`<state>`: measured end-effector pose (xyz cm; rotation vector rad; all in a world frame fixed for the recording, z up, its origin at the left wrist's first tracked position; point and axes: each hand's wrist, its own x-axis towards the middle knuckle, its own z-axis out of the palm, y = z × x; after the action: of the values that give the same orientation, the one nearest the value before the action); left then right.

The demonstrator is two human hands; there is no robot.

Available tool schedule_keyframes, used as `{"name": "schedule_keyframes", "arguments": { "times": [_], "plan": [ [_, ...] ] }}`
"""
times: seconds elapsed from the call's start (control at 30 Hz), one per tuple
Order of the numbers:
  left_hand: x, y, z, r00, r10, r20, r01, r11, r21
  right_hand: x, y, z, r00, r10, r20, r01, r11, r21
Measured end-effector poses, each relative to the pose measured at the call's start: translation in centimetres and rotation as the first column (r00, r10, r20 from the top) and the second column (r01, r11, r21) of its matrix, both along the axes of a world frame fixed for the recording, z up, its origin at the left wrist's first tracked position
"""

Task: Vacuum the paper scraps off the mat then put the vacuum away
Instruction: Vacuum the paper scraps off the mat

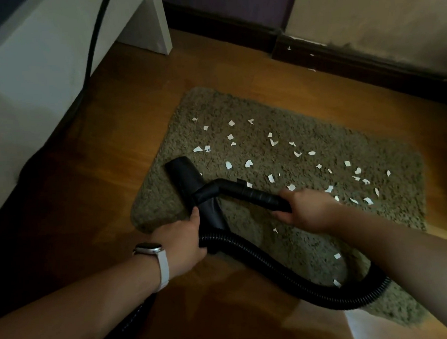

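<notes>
A shaggy olive mat (pixel 307 143) lies on the wooden floor, strewn with several white paper scraps (pixel 248 164). A black vacuum nozzle head (pixel 182 177) rests on the mat's left end. My right hand (pixel 306 208) grips the black wand tube (pixel 252 192) behind the nozzle. My left hand (pixel 182 240), with a watch on the wrist, holds the lower end of the nozzle head where the ribbed hose passes. The black ribbed hose (pixel 289 278) loops over the mat's near edge and back under my right arm.
A white cabinet (pixel 28 84) stands at the left with a black cable (pixel 92 54) hanging down its side. A dark skirting board (pixel 341 57) and wall run along the back. Bare wooden floor (pixel 124 110) surrounds the mat.
</notes>
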<state>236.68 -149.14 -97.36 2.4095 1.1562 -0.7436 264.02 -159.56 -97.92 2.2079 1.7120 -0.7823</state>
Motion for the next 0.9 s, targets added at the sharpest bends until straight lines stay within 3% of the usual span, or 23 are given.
{"name": "schedule_keyframes", "arguments": {
  "times": [0.13, 0.43, 0.63, 0.9],
  "plan": [
    [0.0, -0.2, 0.4, 0.998, 0.008, 0.069, -0.006, 1.0, -0.02, 0.7, 0.1, -0.4, 0.987, -0.064, -0.148, 0.064, 0.998, -0.004],
    [-0.5, -0.9, 2.8, 0.968, -0.127, 0.218, 0.116, 0.991, 0.065, 0.8, -0.1, 0.2, 0.971, -0.057, -0.232, 0.073, 0.995, 0.064],
    [-1.0, -1.0, 2.8, 0.943, -0.132, 0.306, 0.107, 0.99, 0.095, 1.1, -0.5, 0.0, 0.978, 0.02, -0.207, 0.006, 0.992, 0.127],
    [-0.9, -1.1, 2.6, 0.944, -0.114, 0.308, 0.098, 0.993, 0.067, -0.1, 0.2, 0.7, 0.989, 0.07, -0.13, -0.051, 0.989, 0.142]
  ]
}}
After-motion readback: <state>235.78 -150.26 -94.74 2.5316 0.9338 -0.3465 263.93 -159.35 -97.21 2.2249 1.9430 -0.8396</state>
